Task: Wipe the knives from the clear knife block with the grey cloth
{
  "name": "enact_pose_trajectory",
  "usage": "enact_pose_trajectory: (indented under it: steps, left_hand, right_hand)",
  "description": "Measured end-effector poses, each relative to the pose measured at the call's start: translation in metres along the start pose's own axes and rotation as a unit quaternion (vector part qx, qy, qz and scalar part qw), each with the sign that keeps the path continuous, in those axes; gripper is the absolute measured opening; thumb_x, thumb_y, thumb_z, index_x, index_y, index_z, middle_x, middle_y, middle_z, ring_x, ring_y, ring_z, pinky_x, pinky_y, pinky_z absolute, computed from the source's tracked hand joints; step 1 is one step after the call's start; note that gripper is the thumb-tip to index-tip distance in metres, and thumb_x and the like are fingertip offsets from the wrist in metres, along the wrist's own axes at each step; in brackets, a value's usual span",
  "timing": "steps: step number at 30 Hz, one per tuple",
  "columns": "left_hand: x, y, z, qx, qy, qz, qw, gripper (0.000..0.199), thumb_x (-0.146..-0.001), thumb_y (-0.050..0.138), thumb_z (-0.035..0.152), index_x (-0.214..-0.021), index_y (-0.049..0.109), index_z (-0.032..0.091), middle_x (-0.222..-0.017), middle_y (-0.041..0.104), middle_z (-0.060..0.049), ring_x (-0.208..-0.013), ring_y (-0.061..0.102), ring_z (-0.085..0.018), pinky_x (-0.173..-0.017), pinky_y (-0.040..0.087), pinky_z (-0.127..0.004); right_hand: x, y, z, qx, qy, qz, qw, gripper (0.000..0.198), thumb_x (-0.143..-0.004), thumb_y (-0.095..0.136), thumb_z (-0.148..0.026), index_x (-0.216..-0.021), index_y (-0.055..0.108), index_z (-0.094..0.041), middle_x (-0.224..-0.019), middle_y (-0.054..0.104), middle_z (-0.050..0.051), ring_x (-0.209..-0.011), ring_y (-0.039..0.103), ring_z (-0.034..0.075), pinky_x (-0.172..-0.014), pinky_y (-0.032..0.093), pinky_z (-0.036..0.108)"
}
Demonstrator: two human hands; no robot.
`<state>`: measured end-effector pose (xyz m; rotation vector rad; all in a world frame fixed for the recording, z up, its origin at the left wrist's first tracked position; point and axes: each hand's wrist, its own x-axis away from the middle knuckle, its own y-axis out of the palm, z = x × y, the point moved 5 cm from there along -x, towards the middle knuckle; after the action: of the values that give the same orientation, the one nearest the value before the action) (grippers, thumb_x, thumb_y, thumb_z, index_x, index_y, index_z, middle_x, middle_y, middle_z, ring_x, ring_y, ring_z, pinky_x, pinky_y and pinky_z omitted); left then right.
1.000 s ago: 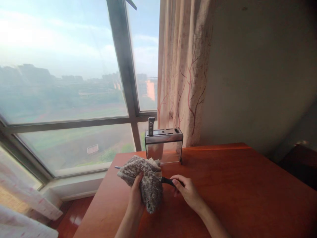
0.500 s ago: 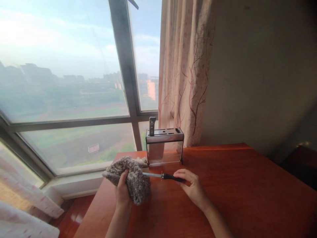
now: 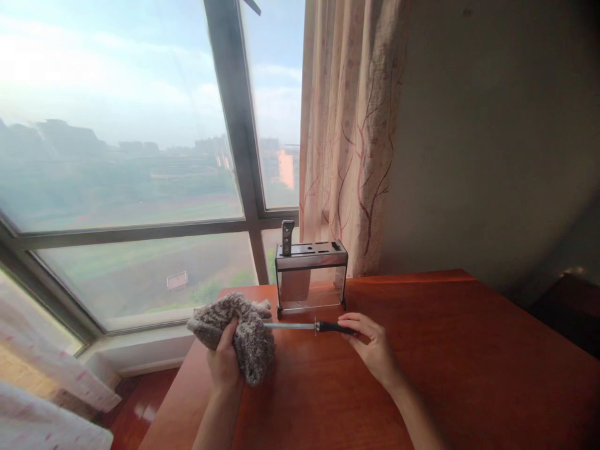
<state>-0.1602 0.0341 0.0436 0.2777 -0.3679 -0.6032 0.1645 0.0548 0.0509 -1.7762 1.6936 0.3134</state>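
My left hand (image 3: pixel 225 359) grips a fluffy grey-and-white cloth (image 3: pixel 255 353), its thumb pressed on top. Out of the cloth's right side runs the thin metal rod of a sharpening steel (image 3: pixel 293 325); its far end is hidden in the folds. My right hand (image 3: pixel 375 347) pinches the black handle of the steel near its butt end, with a small guard showing where handle and rod meet. The steel lies roughly level above the wooden table (image 3: pixel 328 400).
Beyond my hands stands a knife block (image 3: pixel 312 256) with a see-through front. One broad-bladed knife (image 3: pixel 287 237) sits in its left slot. Behind are a window (image 3: pixel 140 231) and a patterned curtain (image 3: pixel 351 137); a bare wall (image 3: pixel 469 156) is at right.
My left hand and the cloth have shifted slightly left, my right hand slightly right with the handle. More of the steel's rod shows outside the cloth.
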Motion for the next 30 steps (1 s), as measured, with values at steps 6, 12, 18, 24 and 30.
enact_pose_trajectory:
  steps: [6, 12, 18, 24, 30]
  left_hand:
    - [-0.003, 0.012, -0.02, 0.107, -0.108, -0.11, 0.982, 0.023, -0.078, 0.062, 0.025, -0.096, 0.068, 0.012, -0.071, 0.072, -0.002, -0.069, 0.069, -0.019, -0.072, 0.056, -0.029]
    - [0.009, 0.021, -0.021, 0.176, -0.131, -0.152, 0.964, 0.022, -0.083, 0.057, 0.024, -0.097, 0.069, 0.012, -0.07, 0.075, -0.004, -0.073, 0.072, -0.022, -0.076, 0.058, -0.032]
    - [0.028, 0.028, -0.023, 0.171, -0.154, -0.163, 0.959, 0.02, -0.084, 0.057, 0.023, -0.097, 0.068, 0.012, -0.074, 0.076, -0.005, -0.072, 0.073, -0.022, -0.075, 0.059, -0.034]
    - [0.055, 0.039, -0.042, 0.119, -0.189, -0.224, 0.949, 0.02, -0.081, 0.063, 0.026, -0.092, 0.068, 0.01, -0.077, 0.076, -0.009, -0.064, 0.072, -0.024, -0.069, 0.06, -0.038]
    - [0.069, 0.043, -0.053, 0.089, -0.199, -0.266, 0.939, 0.023, -0.078, 0.067, 0.026, -0.095, 0.067, 0.011, -0.077, 0.076, -0.008, -0.066, 0.072, -0.024, -0.066, 0.06, -0.035]
  right_hand:
    - [0.001, 0.006, 0.0, -0.011, 0.01, -0.002, 1.0, 0.022, -0.082, 0.065, -0.015, -0.098, 0.072, -0.028, -0.103, 0.07, 0.005, -0.096, 0.066, 0.02, -0.083, 0.055, 0.03]
    - [0.003, 0.011, 0.003, -0.011, 0.016, -0.002, 1.0, 0.027, -0.079, 0.066, -0.011, -0.098, 0.072, -0.028, -0.103, 0.072, 0.005, -0.097, 0.067, 0.02, -0.084, 0.055, 0.03]
    - [0.005, 0.022, -0.001, -0.021, 0.042, -0.03, 0.998, 0.029, -0.076, 0.068, -0.01, -0.099, 0.073, -0.027, -0.102, 0.073, 0.005, -0.095, 0.068, 0.021, -0.085, 0.055, 0.031]
    - [0.011, 0.038, -0.004, -0.034, 0.074, -0.065, 0.995, 0.029, -0.077, 0.067, -0.014, -0.103, 0.071, -0.027, -0.103, 0.073, 0.004, -0.095, 0.068, 0.022, -0.078, 0.055, 0.029]
    - [0.015, 0.047, -0.009, -0.047, 0.08, -0.086, 0.992, 0.026, -0.08, 0.069, -0.026, -0.106, 0.071, -0.027, -0.105, 0.073, 0.005, -0.097, 0.068, 0.022, -0.085, 0.053, 0.032]
